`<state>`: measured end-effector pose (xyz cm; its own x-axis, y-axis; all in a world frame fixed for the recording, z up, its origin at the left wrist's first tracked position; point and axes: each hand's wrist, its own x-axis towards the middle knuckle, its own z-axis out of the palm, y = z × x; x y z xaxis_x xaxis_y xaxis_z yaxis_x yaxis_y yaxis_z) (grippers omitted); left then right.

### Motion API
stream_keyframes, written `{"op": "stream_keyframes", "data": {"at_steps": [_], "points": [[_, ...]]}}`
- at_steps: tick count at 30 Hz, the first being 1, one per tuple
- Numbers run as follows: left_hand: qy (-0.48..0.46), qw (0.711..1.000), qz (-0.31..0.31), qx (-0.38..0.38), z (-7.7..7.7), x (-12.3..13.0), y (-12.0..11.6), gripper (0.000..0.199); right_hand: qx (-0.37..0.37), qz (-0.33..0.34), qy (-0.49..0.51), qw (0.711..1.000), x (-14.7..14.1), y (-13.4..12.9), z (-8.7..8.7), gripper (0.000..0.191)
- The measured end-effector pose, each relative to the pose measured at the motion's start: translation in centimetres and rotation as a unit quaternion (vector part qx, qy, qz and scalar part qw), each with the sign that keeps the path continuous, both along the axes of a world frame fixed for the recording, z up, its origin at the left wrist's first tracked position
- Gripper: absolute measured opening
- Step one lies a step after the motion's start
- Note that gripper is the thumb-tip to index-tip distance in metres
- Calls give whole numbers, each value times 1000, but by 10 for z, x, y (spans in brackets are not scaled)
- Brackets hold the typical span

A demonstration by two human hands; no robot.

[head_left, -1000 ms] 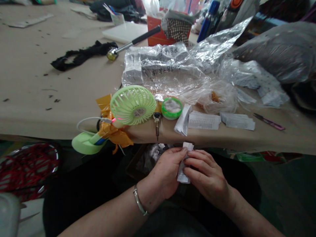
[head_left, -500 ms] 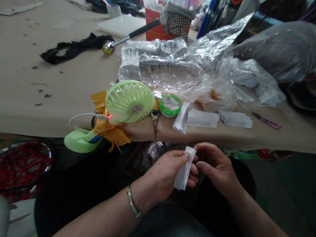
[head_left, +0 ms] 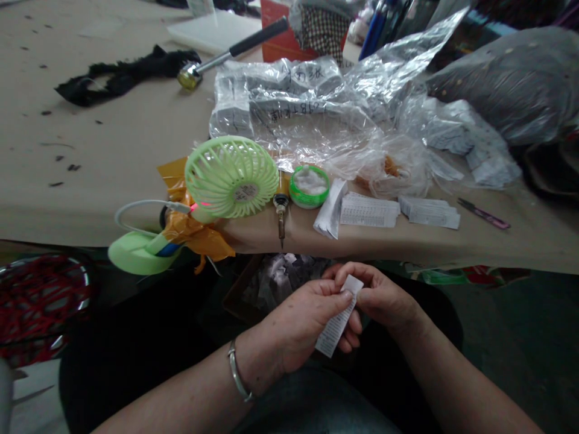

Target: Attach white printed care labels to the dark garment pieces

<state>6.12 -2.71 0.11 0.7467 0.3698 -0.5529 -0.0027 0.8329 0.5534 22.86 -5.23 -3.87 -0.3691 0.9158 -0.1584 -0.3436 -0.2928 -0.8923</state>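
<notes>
My left hand (head_left: 316,313) grips a narrow white printed paper label (head_left: 335,328), thumb on top and fingers underneath, in front of the table edge. My right hand (head_left: 380,295) is closed at the label's upper end, its thumb and fingertips pinched against the edge there. Whether the right fingers hold the label itself or only touch it is partly hidden. On the table edge above lie a fanned stack of printed labels (head_left: 368,211), a second stack (head_left: 429,212) and a folded white paper strip (head_left: 330,208).
A green fan (head_left: 233,175) is taped at the edge, beside a soldering iron (head_left: 281,220) with its tip outward. Near them are a green tub of white fluff (head_left: 309,185), pink-handled tweezers (head_left: 484,213), clear plastic bags (head_left: 294,120) and a hammer-like tool (head_left: 230,54). Below stands a box of scraps (head_left: 280,280).
My right hand has moved left and closed from a loose, parted shape to a pinch at the label's top. The label stays in my left hand; the view has shifted slightly.
</notes>
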Motion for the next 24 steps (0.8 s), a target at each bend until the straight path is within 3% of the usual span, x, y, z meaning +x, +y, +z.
{"op": "stream_keyframes", "data": {"at_steps": [3, 5, 8, 11, 14, 17, 22, 24], "points": [[-2, 1000, 20, -2, 0, -1, 1, 23, 25, -17, -62, 998, 1, -2, 4, 34], [-1, 999, 41, -2, 0, -3, 2, 21, 76, -58, -155, 983, 1, -5, 10, 37], [-1, 997, 71, 12, 1, -5, 3, 22, 195, -125, -349, 908, -4, -10, 22, 33], [-5, 996, 83, 18, -1, -6, 3, 22, 278, -137, -468, 828, -11, -14, 29, 33], [-9, 996, 90, 17, -4, -7, 3, 22, 301, -126, -502, 801, -16, -15, 29, 32], [-8, 995, 100, 23, -5, -11, 3, 22, 279, -139, -481, 819, -20, -14, 27, 33], [14, 990, 125, 60, -1, -19, 3, 23, 106, -191, -301, 928, -36, -6, 28, 19], [32, 986, 139, 84, 1, -22, 3, 23, 47, -194, -212, 957, -45, -2, 27, 11]]}}
